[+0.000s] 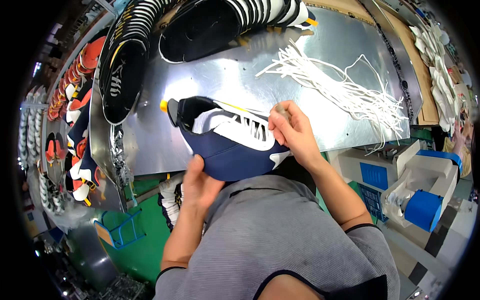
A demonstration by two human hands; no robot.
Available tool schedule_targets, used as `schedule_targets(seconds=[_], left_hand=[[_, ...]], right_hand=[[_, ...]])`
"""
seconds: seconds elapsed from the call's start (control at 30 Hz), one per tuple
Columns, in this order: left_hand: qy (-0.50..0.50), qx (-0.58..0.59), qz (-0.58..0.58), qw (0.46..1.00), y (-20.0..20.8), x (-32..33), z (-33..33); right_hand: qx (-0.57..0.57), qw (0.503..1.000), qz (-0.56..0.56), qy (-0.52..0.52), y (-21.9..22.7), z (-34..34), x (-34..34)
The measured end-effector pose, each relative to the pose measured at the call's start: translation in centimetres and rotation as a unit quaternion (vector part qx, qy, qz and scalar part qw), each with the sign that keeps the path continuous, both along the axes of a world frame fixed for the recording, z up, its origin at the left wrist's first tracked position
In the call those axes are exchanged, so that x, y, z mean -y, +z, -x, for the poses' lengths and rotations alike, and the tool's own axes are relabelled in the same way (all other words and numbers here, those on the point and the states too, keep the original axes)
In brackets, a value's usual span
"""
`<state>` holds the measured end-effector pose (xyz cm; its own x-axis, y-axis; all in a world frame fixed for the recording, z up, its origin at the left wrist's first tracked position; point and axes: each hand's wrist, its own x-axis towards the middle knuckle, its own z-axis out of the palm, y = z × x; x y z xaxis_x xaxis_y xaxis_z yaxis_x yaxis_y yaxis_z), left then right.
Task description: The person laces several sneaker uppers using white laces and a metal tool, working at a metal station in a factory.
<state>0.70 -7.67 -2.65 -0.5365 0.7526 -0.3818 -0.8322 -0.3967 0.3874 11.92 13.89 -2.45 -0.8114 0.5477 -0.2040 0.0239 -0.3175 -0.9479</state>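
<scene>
A navy and white shoe upper [222, 150] lies on its side at the near edge of the metal table, its dark opening to the left and an orange tab at the heel. White strips cross its throat. At the throat's right end, my right hand [295, 131] is closed in a pinch; what its fingers hold is hidden. One of its fingers bears a greyish cover. Close against the upper's lower left side is my left hand [201, 185], thumb raised. Motion smears it, and its other fingers are hard to make out.
White laces [345, 90] lie in a loose bundle at the right of the metal table [155, 150]. Rows of nested dark shoe uppers [200, 32] fill the back left. A white and blue machine [417, 192] stands at the right, a blue-framed stool [120, 230] at the lower left.
</scene>
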Motion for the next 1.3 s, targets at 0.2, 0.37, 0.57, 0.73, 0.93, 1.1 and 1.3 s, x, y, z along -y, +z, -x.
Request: schedule_targets(seconds=[0.2,0.37,0.57,0.73,0.93,1.1,1.3], left_hand=[[-0.054,-0.679,0.383,0.624,10.8,-1.9,9.6],[-0.015,-0.716,0.676,0.172,1.6,-7.7,28.3],[0.094,-0.744,0.593,0.295,-3.7,-9.9,31.5],[0.160,-0.740,0.406,0.512,-1.4,-10.7,22.4],[0.149,-0.648,0.548,0.507,-5.1,-12.8,26.9],[0.146,-0.649,0.493,0.560,-3.2,-14.3,25.6],[0.283,-0.641,0.430,0.570,1.4,-10.6,23.2]], right_hand=[[0.097,0.825,-0.553,-0.064,0.3,3.2,-6.5],[0.154,0.702,-0.695,0.031,-2.4,7.6,-9.2],[0.145,0.735,-0.661,0.038,-2.5,7.5,-10.8],[0.037,0.859,-0.510,-0.019,-0.3,10.4,-10.9],[-0.024,0.963,-0.266,0.037,6.6,11.9,-7.7],[-0.144,0.967,-0.207,0.028,13.7,7.2,-7.2],[-0.272,0.954,-0.107,0.065,19.4,1.0,-3.7]])
